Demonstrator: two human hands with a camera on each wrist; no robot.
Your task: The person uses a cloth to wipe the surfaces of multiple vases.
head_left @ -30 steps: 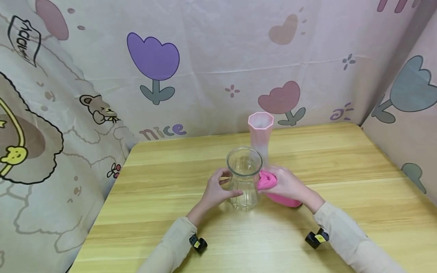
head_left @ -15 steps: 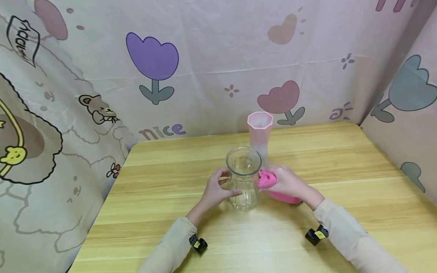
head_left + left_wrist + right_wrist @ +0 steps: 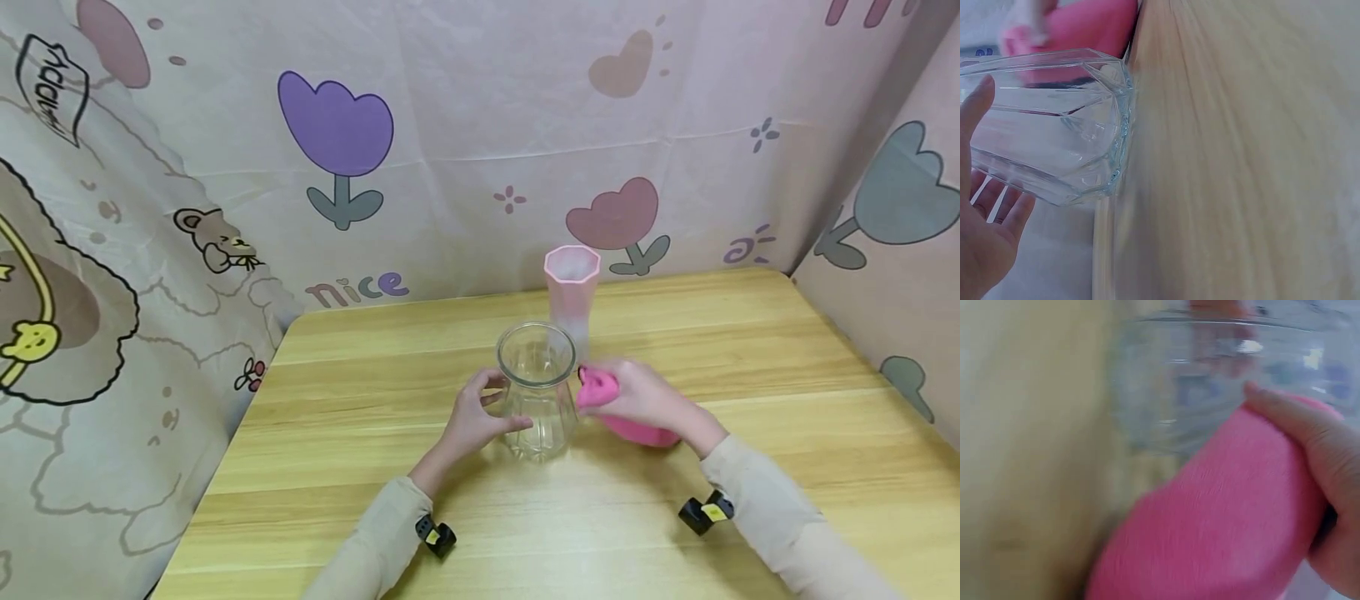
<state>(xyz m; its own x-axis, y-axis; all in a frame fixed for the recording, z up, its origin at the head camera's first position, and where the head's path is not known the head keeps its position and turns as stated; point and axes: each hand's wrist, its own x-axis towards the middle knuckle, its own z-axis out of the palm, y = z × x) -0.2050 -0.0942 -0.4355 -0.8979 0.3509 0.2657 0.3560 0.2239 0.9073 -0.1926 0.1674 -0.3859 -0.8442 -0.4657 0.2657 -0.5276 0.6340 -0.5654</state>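
Observation:
A clear faceted glass vase (image 3: 542, 423) stands upright on the table in the head view. My left hand (image 3: 480, 415) holds its left side, thumb in front and fingers behind; the left wrist view shows this glass vase (image 3: 1054, 134) between thumb and spread fingers of my left hand (image 3: 988, 234). On the other side, my right hand (image 3: 643, 398) grips a bunched pink cloth (image 3: 598, 387) close to the glass. In the right wrist view the pink cloth (image 3: 1222, 512) hangs down below the thumb and covers the lower part of that view. Whether the cloth touches the glass cannot be told.
Behind the glass vase stands a tall pink vase (image 3: 572, 296), fading to white below, its lower part partly hidden. Everything rests on a wooden table (image 3: 360, 367). A printed fabric backdrop (image 3: 465, 108) rises along the table's back and sides.
My right hand has shifted slightly to the right with the pink cloth, away from the glass vase's side. The left hand and both vases have stayed in place.

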